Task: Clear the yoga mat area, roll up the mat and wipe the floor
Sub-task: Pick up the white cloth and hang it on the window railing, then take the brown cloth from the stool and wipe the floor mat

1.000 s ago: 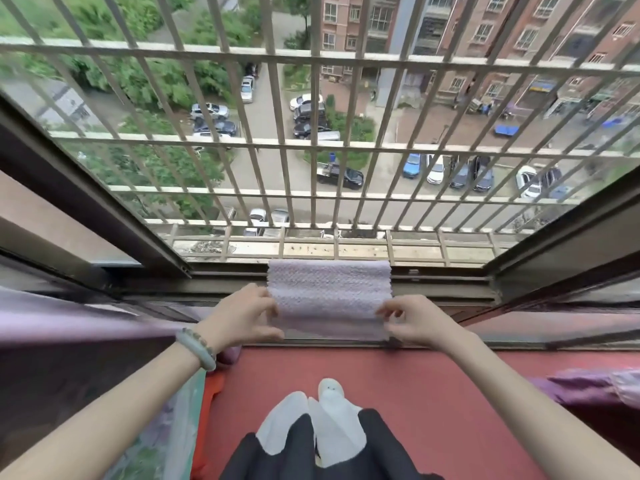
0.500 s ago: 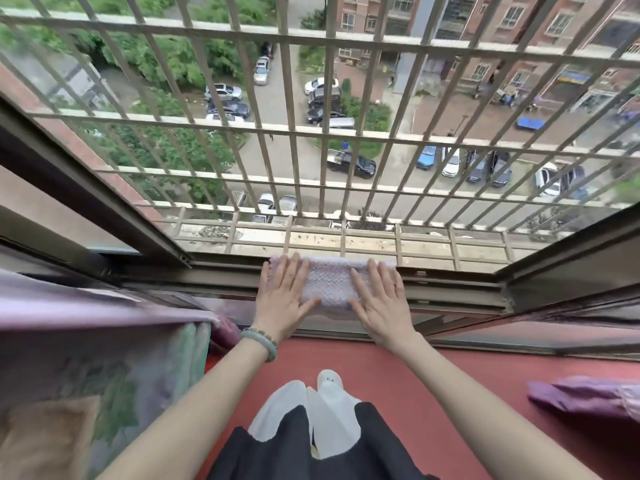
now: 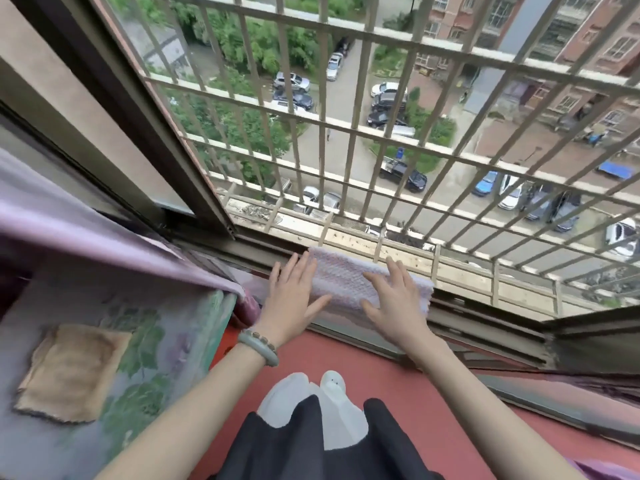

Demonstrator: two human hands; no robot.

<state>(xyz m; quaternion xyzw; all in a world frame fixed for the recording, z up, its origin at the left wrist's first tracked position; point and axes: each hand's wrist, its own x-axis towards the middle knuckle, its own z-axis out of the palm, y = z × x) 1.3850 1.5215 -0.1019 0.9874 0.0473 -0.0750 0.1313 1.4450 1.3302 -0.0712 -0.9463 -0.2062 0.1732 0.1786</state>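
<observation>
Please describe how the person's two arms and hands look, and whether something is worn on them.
Both forearms are bare, with no sleeves in view. The left wrist carries two bracelets: a smooth pale green bangle and, beside it toward the hand, a string of small brownish beads. The left hand and the right hand show no gloves, and I see no rings. The right wrist is bare.

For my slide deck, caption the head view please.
Both hands, left and right, flatten a cloth on the window sill.

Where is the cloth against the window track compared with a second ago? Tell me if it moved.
Yes. The cloth went down and forward: earlier it hung upright in pinched fingers, now it lies flat on the window track.
</observation>
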